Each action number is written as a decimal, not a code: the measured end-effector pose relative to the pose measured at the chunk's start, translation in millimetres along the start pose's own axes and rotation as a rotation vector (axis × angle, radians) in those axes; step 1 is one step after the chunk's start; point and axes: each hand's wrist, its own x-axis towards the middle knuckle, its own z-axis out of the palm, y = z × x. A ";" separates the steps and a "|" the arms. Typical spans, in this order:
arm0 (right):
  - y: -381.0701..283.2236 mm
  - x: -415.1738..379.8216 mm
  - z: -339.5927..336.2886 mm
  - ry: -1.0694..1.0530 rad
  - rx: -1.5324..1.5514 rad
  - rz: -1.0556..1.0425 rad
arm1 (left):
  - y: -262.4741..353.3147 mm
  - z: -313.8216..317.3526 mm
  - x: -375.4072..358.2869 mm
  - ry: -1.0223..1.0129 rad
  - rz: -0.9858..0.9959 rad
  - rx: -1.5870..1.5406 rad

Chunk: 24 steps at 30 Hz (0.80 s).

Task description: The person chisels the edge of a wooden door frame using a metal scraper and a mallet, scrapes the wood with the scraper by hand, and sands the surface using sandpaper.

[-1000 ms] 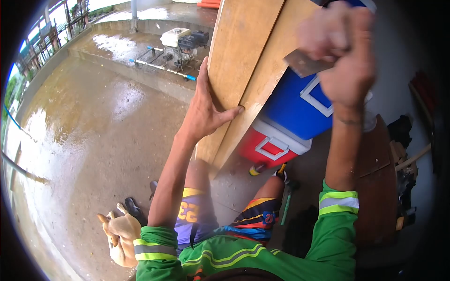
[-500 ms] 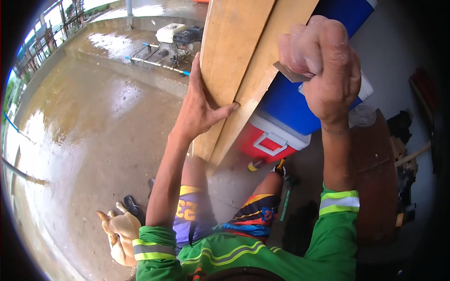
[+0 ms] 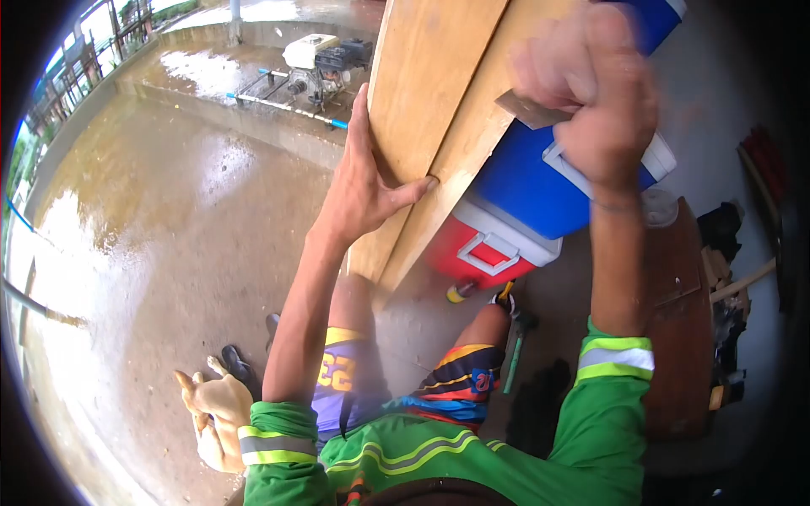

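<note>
Shifted slightly higher and now blurred, the right hand (image 3: pixel 595 101) stays clenched on a flat scraper (image 3: pixel 530 110) at upper right, while the left hand (image 3: pixel 363 181) lies spread flat on the leaning wooden board (image 3: pixel 430 101).

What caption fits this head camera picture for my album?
Left hand braces a leaning wooden board while the right hand grips a flat metal scraper beside it.

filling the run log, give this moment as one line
left hand: braces wooden board | right hand: holds flat metal blade on board edge
</note>
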 end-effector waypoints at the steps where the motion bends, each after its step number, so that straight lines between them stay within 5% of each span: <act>1: 6.1 -1.9 7.1 0.032 -0.145 0.037 | 0.9 -0.2 0.9 -0.005 0.007 -0.008; 2: 5.3 -1.5 16.8 0.020 -0.237 -0.004 | 1.4 -1.7 3.3 -0.003 0.020 -0.012; 6: -21.2 10.6 -6.0 -0.048 0.239 -0.031 | 4.1 -1.3 1.6 -0.006 -0.007 -0.008; 9: 6.8 -4.2 13.9 0.135 -0.128 -0.010 | 1.6 -2.1 2.4 -0.015 0.023 0.016; 10: 3.2 -3.7 10.9 0.053 -0.240 0.034 | 3.0 -2.9 3.8 -0.014 0.015 -0.011; 14: -7.2 11.1 3.6 0.147 0.026 -0.139 | 4.5 -1.1 1.8 -0.011 -0.014 -0.033; 19: 2.1 5.5 18.7 0.218 -0.172 -0.100 | 5.3 -0.7 2.5 -0.027 0.031 -0.029; 23: -12.7 18.2 -11.1 0.024 0.242 -0.068 | 3.6 -0.9 0.3 -0.027 -0.006 -0.037; 24: 2.5 5.1 0.0 0.145 0.095 -0.026 | 4.6 -0.7 1.0 -0.032 -0.011 -0.044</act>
